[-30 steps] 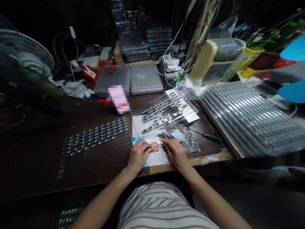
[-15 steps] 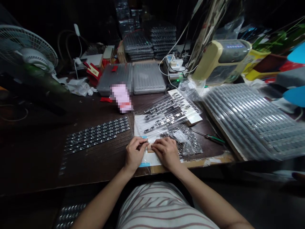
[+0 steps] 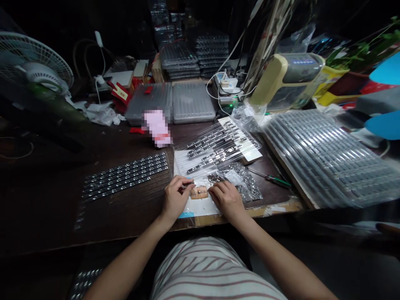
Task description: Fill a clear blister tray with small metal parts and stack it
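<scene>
The left hand (image 3: 176, 198) pinches something tiny, the right hand (image 3: 226, 201) lies open on a plastic bag (image 3: 200, 206); a stack of bagged metal strips (image 3: 325, 158) looks done, a row of loose metal strips (image 3: 125, 177) remains on the bench (image 3: 125, 212).

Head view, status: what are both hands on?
Left hand: fingertips at small dark part, unclear. Right hand: resting on plastic-covered sheet, beside tan pad. Bag of metal parts just past it. Nothing in the way.

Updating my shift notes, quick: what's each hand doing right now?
Left hand: fingers curled in; whether it holds anything cannot be told.
Right hand: open, nothing visibly held, fingers beside a small tan pad.
</scene>
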The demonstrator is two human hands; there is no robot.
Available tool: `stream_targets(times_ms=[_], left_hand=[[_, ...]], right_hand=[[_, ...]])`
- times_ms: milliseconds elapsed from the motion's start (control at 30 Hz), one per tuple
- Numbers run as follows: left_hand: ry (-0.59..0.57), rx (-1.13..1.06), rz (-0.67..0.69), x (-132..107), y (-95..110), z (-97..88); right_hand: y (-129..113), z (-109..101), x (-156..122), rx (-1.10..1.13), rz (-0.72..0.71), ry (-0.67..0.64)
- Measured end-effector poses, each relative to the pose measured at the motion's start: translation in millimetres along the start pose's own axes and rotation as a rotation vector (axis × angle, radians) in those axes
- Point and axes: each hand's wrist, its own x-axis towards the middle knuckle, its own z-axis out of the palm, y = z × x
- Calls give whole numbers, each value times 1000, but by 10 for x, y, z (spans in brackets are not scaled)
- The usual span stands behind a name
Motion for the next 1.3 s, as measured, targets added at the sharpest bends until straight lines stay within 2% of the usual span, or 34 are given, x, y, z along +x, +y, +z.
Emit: stream_targets(times_ms=[167,333,833,967,1033,1100,1167,1300], left_hand=[[-101,58,119,3,68,117],[-200,112,209,-84,36,257],[-278,137,193,-75,11,270],[-266,109,197,-91,41,282],[-218,82,209,-62,62,234],[-129,84,198,23,40,110],[-26,160,153,151,-57,-92],[122,478,34,348,-419,-582]], right_hand=[[-10,24,1,35,36,91],[1,41,-40,77,115,167],[29,4,-36,232,136,169],[13,-35,-14,283,111,164],[-33,-48,21,276,121,154],[-102,-43,68,249,125,132],[-176,-18,114,223,107,104],[-273,45,167,207,77,94]])
